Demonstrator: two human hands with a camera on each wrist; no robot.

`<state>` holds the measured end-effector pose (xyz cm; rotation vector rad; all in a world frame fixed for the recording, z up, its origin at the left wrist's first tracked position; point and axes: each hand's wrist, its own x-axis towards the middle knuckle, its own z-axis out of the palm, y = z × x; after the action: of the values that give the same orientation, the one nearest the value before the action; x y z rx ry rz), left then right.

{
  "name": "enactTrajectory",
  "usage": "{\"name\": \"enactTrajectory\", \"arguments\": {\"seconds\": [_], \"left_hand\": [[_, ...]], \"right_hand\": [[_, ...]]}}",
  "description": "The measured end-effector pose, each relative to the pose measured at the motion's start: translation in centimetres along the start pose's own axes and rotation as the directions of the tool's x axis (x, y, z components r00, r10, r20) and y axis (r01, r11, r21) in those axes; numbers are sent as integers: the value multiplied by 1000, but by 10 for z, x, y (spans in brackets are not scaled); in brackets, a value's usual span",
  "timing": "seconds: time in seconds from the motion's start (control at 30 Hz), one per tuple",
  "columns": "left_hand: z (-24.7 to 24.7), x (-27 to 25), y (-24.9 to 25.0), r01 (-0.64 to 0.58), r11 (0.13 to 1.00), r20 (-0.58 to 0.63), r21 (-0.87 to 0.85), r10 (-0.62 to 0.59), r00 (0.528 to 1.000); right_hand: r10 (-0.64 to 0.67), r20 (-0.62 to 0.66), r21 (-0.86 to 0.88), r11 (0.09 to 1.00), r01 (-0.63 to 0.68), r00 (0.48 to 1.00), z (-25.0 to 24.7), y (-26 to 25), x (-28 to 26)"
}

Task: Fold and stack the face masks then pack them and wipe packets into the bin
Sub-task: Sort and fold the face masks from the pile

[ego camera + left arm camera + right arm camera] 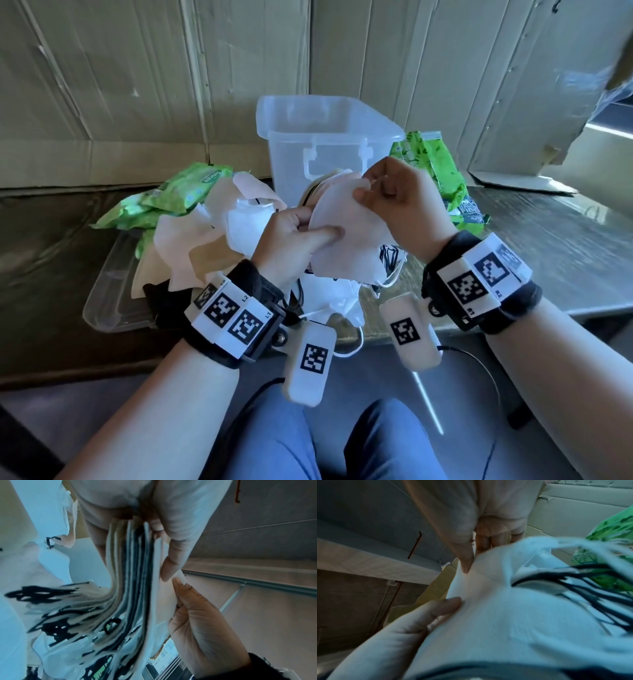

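A thick stack of folded face masks (342, 233), white, beige and black layers, is held upright above the table in front of the clear bin (329, 137). My left hand (301, 233) grips the stack's lower left edge, thumb across the front mask. My right hand (387, 195) pinches the top right edge. In the left wrist view the stack's edges (135, 574) fan out with black and white ear loops hanging. The right wrist view shows my right thumb (467, 561) on the front mask (496, 615). Loose masks (212, 240) lie in a heap at the left.
Green wipe packets lie left (171, 195) and right (435, 161) of the bin. A clear lid (106, 294) lies under the loose masks. More masks (335, 301) lie near the table's front edge. Cardboard panels (137, 85) wall the back.
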<state>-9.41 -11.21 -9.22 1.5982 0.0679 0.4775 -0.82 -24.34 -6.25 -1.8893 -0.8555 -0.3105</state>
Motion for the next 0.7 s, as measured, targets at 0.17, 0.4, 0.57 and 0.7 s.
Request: {"name": "enactTrajectory", "arguments": {"seconds": [0.17,0.4,0.57,0.7], "left_hand": [[7,6,-8,-39,999,64,-5,39,997],[-2,8,-9,-327,944,218,43,310,925],[-9,19,-19,-275,960,35,61,273,961],[3,24,-18,-12,978,-196,-208,-29,980]], "right_hand": [[7,-83,18,1000,-6,997,-3,10,-2],[-9,141,43,999,3,990,3,19,0],[33,308,312,941,-134,951,5,19,2],[-13,96,419,908,-29,995,10,25,6]]}}
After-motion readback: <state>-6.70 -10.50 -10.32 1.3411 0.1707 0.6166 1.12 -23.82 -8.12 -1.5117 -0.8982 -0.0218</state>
